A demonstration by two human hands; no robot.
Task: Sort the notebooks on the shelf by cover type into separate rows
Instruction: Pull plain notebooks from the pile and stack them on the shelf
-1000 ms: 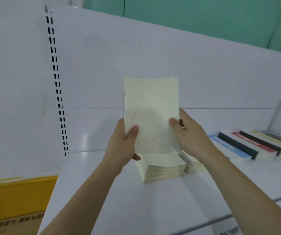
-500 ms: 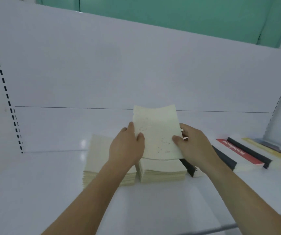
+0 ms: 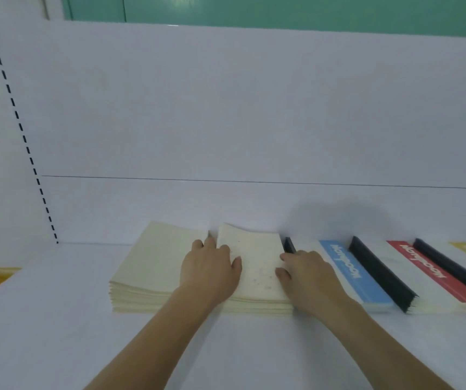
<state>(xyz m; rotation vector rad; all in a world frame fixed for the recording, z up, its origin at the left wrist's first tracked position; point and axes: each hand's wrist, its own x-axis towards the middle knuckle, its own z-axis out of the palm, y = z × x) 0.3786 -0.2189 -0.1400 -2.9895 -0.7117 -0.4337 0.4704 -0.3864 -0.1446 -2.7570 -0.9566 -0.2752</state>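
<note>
A: Any readable print?
B: "Notebook" is running along the blue cover [image 3: 351,273] and the red cover [image 3: 420,263], both lying flat with black spines.
A: Cream notebook [image 3: 254,266]?
B: Sitting on the right cream stack [image 3: 257,305] on the shelf [image 3: 57,333], long axis pointing at the back panel.
A: Grip?
B: Left hand [image 3: 210,273] and right hand [image 3: 307,277] are lying spread, fingers pressing its side edges.
</note>
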